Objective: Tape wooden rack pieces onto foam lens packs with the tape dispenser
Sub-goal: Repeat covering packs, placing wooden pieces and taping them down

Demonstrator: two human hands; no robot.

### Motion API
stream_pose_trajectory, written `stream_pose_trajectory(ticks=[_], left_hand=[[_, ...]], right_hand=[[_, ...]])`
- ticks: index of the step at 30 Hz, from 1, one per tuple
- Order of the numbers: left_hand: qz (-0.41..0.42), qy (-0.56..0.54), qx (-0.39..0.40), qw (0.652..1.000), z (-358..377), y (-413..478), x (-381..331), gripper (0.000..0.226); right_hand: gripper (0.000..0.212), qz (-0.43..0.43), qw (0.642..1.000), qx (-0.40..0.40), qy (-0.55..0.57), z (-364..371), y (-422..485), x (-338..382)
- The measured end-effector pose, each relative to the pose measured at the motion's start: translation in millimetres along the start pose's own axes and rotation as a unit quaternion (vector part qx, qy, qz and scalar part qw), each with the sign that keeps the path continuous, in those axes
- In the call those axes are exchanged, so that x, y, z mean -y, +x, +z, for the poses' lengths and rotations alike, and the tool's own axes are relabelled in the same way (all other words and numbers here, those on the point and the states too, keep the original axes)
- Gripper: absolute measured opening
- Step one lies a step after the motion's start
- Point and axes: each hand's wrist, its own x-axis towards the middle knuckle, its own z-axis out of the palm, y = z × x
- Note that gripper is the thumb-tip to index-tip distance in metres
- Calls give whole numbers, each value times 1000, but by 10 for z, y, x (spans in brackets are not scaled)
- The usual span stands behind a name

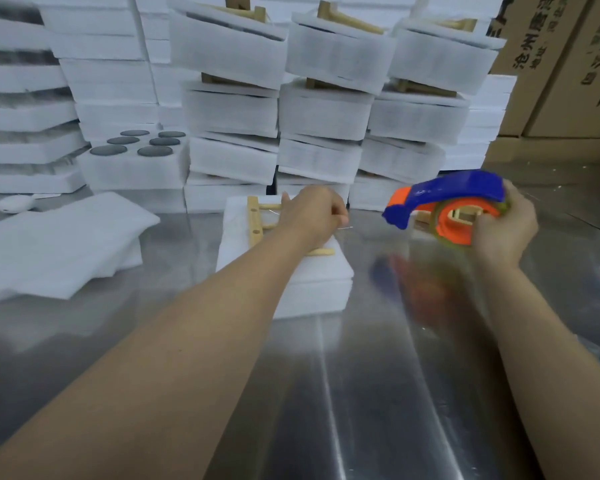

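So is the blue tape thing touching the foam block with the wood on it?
Apart. The head view shows the tape dispenser in the right hand, with bare table between it and the foam pack.

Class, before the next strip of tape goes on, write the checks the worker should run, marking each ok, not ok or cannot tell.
1. Wooden rack lies on top of the foam pack: ok.
2. Left hand is at the rack: ok.
3. Right hand grips the tape dispenser: ok.
4. Tape roll sits in the dispenser: ok.
5. Dispenser touches the pack: not ok, held in the air to its right.
6. Tape end stuck to the pack: cannot tell.
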Motion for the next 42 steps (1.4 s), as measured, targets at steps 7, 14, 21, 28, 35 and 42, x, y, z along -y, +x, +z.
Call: stream_pose_trajectory(ticks=[7, 14, 21, 28, 35, 42], left_hand=[[23, 66, 31, 997, 81, 99, 76, 19], [24, 88, 38, 995, 109, 130, 86, 20], [38, 79, 16, 996, 100, 122, 86, 24], [37, 115, 18, 993, 108, 136, 87, 18], [-26, 94, -46, 994, 115, 123, 45, 42], [-35, -31, -135, 990, 49, 66, 8, 46]], right_hand=[[25, 244, 937, 159, -195, -265, 282, 66], [62, 141, 915, 188, -328, -188, 326, 273], [33, -26, 942, 334, -20, 538, -309, 870], [28, 46, 931, 355, 67, 827, -655, 562], [21, -179, 923, 323, -111, 1009, -1006, 440], [15, -131, 930, 342, -25, 1017, -1123, 337]])
